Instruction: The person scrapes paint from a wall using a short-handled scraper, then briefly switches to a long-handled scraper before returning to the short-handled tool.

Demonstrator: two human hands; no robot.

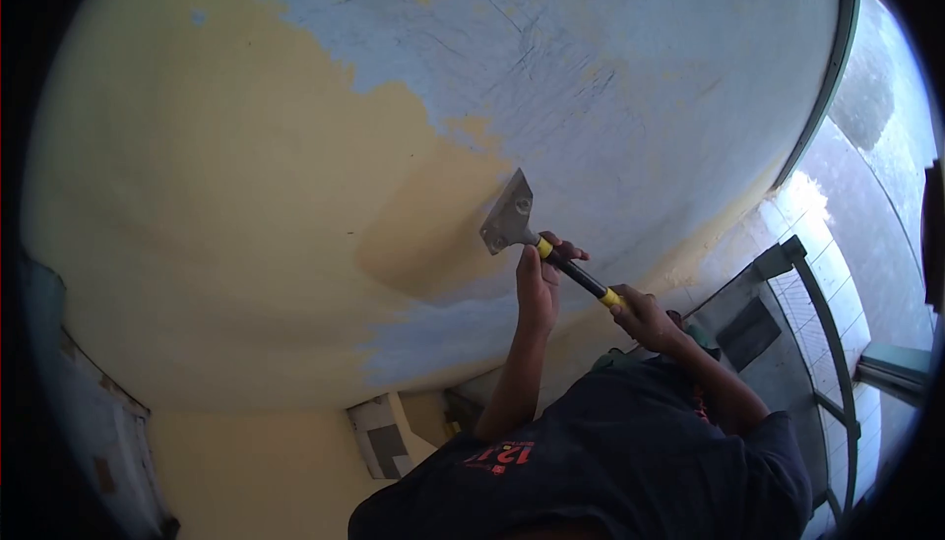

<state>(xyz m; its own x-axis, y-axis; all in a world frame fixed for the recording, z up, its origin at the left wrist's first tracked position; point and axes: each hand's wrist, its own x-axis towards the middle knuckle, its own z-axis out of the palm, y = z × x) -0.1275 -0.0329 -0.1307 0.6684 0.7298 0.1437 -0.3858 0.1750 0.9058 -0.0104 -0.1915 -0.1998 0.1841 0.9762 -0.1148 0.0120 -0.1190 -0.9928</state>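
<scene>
Both my hands grip a scraper [512, 217] with a wide metal blade and a black handle banded in yellow. My left hand [538, 284] holds the handle just behind the blade. My right hand [645, 316] holds the handle's rear end. The blade is pressed flat against a painted surface [246, 195] at the border between yellow paint and a pale blue-grey scraped patch [591, 58]. A darker tan patch [423, 235] lies just left of the blade. My dark shirt with red print [610, 461] fills the bottom of the view.
A green metal frame [825, 97] runs along the right edge of the painted surface. A green railing with panels [832, 343] stands at the lower right over pale tiles [837, 264]. A grey-and-white patched area [382, 437] sits near the bottom middle.
</scene>
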